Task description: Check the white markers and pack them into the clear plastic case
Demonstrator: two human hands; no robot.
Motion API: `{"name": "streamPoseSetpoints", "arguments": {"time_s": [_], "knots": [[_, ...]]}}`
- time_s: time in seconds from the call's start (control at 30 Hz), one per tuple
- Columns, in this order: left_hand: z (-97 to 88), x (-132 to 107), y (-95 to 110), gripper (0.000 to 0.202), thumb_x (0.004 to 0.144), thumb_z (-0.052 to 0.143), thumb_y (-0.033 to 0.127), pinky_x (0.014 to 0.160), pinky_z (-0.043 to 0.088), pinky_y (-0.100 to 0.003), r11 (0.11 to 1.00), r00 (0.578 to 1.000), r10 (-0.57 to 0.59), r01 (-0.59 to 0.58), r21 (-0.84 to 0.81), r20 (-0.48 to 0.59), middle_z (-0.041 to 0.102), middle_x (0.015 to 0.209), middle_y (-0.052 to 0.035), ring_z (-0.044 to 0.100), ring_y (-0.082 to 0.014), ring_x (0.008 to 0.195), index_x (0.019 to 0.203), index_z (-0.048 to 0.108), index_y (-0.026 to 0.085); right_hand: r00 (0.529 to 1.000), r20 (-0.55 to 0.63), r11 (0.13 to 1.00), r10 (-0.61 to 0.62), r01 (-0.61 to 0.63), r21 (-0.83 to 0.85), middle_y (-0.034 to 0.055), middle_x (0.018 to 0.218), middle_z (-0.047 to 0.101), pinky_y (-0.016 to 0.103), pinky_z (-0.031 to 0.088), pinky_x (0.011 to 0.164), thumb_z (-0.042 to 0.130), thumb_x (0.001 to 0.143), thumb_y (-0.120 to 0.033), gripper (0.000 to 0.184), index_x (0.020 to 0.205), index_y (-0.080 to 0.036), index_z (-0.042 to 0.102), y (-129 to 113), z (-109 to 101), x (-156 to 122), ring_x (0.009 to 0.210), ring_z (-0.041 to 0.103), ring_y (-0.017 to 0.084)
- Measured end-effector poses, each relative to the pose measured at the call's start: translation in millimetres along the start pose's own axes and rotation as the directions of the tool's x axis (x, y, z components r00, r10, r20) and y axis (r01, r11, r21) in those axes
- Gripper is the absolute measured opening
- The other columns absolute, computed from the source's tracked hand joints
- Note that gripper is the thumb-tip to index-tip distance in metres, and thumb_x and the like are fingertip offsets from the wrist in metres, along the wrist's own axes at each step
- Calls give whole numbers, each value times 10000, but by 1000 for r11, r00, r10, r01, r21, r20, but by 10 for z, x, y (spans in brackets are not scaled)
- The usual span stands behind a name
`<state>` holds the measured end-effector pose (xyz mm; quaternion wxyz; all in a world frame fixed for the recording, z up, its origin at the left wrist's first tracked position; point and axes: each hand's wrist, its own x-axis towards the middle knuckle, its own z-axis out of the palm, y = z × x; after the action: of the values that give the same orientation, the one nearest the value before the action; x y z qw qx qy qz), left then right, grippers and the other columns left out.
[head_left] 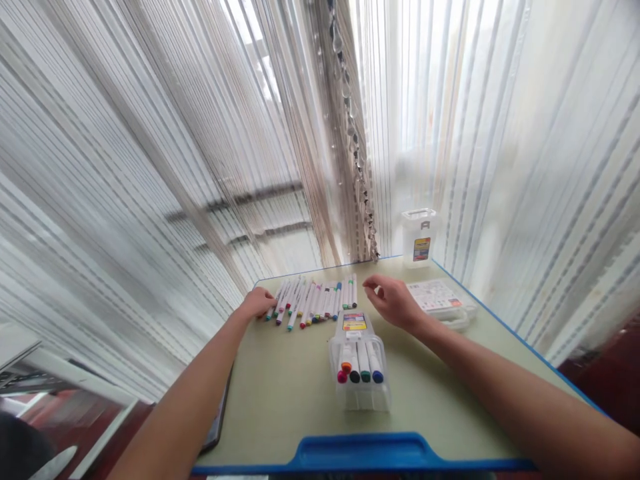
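Many white markers with coloured caps (310,303) lie side by side in a rough row across the far part of the table. My left hand (259,303) is at the row's left end, its bent fingers closed on a teal-capped marker (271,313). Just beyond the right end of the row, my right hand (393,301) hovers with curved fingers apart and nothing between them. Closer to me lies a clear plastic box (364,400), its lid (355,322) tipped back toward the row. Several thicker markers (365,375) sit inside, with red, orange, black, green and blue caps.
A flat clear case (440,299) with a printed sheet lies beyond my right wrist. At the far right corner stands another clear box (419,240). The table (280,400) has a blue rim; a dark-edged device (217,423) lies under my left forearm. String curtains (240,133) hang behind.
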<state>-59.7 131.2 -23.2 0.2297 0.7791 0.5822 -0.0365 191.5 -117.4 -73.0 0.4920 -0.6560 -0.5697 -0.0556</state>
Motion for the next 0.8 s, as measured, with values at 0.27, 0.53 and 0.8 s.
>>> {"name": "streamPoseSetpoints", "arguments": {"time_s": [0.27,0.53,0.8], "knots": [[-34,-53,25,381,945,632,355,903,565,-448,997,996,17,-23,-67,-89,617,1293,-109,641,-248,1098,1280,601,177,1000,2,1000,4,-4,0,46,758,734,282,444,599,549,851,-157,110,845,-180,657,14,9,0,513,566,138],[-199,-436,305,269,881,650,351,774,543,-302,844,954,197,-283,-455,-227,712,931,-55,679,-204,894,1007,686,116,1000,7,999,20,-20,30,39,753,725,274,434,590,549,858,-165,115,860,-176,664,-15,4,8,507,551,128],[344,-970,1031,398,667,845,377,716,550,-307,378,817,564,-387,-841,-123,705,876,-60,678,-155,727,919,666,127,1000,0,999,29,-29,39,26,666,666,265,418,586,512,951,-278,232,778,-183,636,-126,-70,30,590,585,152]]}}
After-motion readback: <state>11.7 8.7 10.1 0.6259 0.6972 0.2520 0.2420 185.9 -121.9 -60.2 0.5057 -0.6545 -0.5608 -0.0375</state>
